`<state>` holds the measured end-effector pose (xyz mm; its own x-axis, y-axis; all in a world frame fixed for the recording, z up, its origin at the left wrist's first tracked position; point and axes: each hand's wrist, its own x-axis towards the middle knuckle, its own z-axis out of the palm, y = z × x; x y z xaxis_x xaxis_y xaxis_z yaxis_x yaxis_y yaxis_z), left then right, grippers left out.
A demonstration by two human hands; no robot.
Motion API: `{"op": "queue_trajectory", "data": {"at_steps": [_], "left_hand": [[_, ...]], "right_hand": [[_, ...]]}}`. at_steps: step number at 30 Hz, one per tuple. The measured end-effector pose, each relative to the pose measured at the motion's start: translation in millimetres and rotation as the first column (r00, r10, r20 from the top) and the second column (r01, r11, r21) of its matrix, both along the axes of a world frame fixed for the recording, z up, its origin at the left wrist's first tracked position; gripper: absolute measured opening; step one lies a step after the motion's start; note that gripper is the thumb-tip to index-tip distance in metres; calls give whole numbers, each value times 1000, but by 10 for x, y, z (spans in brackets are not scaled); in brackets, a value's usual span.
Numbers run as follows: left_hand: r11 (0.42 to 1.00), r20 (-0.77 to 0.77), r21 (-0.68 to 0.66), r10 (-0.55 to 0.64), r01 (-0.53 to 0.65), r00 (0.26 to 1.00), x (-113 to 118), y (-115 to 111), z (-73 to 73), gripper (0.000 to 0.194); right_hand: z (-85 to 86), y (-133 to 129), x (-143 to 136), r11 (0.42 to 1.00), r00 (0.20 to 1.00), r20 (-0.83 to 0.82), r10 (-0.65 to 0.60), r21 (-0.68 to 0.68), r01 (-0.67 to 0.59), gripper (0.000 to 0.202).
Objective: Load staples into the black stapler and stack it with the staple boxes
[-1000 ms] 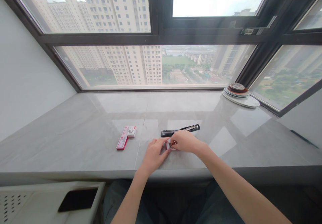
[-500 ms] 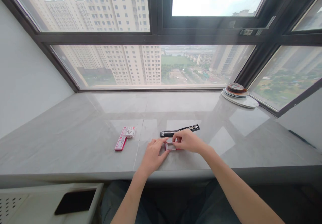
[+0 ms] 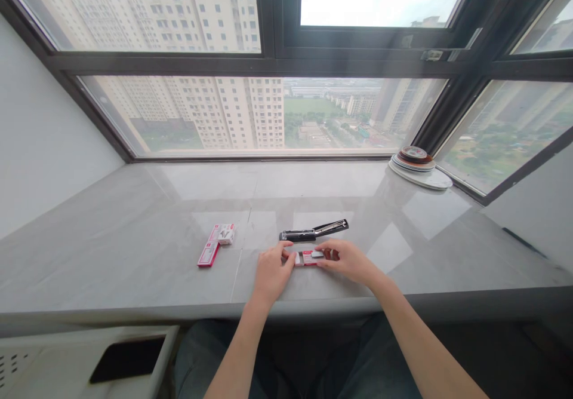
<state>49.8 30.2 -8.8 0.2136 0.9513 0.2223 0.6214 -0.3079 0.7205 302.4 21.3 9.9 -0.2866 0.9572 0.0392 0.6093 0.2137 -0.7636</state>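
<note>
My left hand (image 3: 271,272) grips the left end of a small red-and-white staple box (image 3: 308,259) on the counter, thumb in front and fingers behind. A short piece of the box's white inner tray shows beside my left thumb. At the box's right end, my right hand (image 3: 351,260) pinches a small silver strip of staples (image 3: 317,254) over the red sleeve. Whether its fingers touch the box too, I cannot tell. Just behind the box lies a black stapler (image 3: 298,235), unfolded, its upper arm angled to the right.
Left of my hands, several small red-and-white boxes (image 3: 208,254) lie together on the grey counter (image 3: 134,255). A stack of plates or lids (image 3: 416,166) stands at the back right by the window. Lower left, a dark phone-like slab (image 3: 128,360) rests on a white surface.
My right fingers have come out of the tray and moved right, with the silver strip now showing. Less of the white tray sticks out of the red sleeve. The view has shifted slightly.
</note>
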Motion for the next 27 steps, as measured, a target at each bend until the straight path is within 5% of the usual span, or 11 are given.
{"op": "queue_trajectory", "data": {"at_steps": [6,10,14,22,27], "left_hand": [[999,19,25,-30,29,999,48,-41,-5,22],[979,-91,167,131,-115,987,-131,299,12,33],[986,-200,151,105,-76,974,-158,511,-21,34],[985,-180,171,51,-20,982,-147,40,-126,27],[988,-182,153,41,-13,982,-170,12,-109,27]], "right_hand": [[89,-125,-150,998,999,44,-26,57,23,40],[124,-166,-253,995,993,111,-37,100,26,31],[136,-141,-387,997,986,167,-20,70,9,25],[252,-8,-520,989,994,110,-12,150,-5,22],[295,169,-646,988,980,199,21,149,-51,20]]}}
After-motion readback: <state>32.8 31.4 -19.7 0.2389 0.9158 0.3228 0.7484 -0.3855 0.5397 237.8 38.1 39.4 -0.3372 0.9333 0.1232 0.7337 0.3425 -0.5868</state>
